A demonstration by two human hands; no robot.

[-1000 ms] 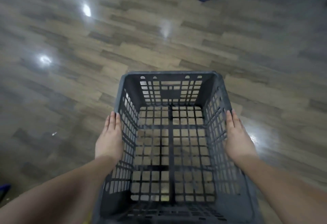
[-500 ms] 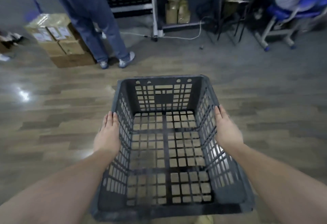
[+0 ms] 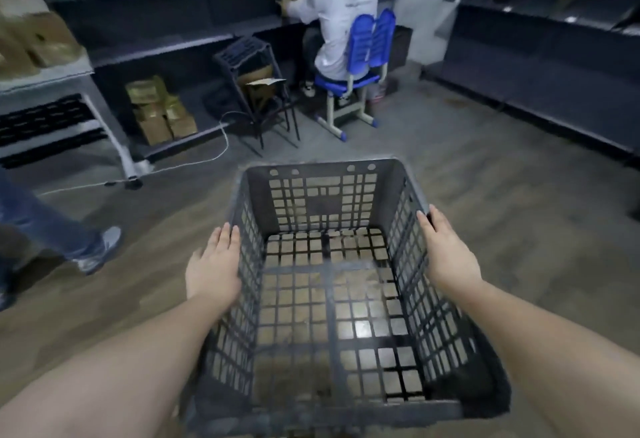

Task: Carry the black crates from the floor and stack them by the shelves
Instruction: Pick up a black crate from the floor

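An empty black lattice crate (image 3: 322,205) hangs in front of me above the wooden floor, held between both hands. My left hand (image 3: 214,268) presses flat against its left wall, fingers pointing forward. My right hand (image 3: 446,250) presses against the right wall, fingertips at the rim. Dark shelves (image 3: 540,39) run along the right side, and more shelves (image 3: 166,32) line the back wall.
A seated person in a white shirt (image 3: 339,22) on a blue chair (image 3: 367,57) faces the back shelves. A black stool (image 3: 256,84) with a cardboard box stands beside them. Another person's leg and shoe (image 3: 93,247) are at the left. A white cable (image 3: 194,160) lies on the floor.
The view has lifted from the floor toward the shelves. The crate stays held between both hands as I move forward; the standing person has shifted to the left edge.
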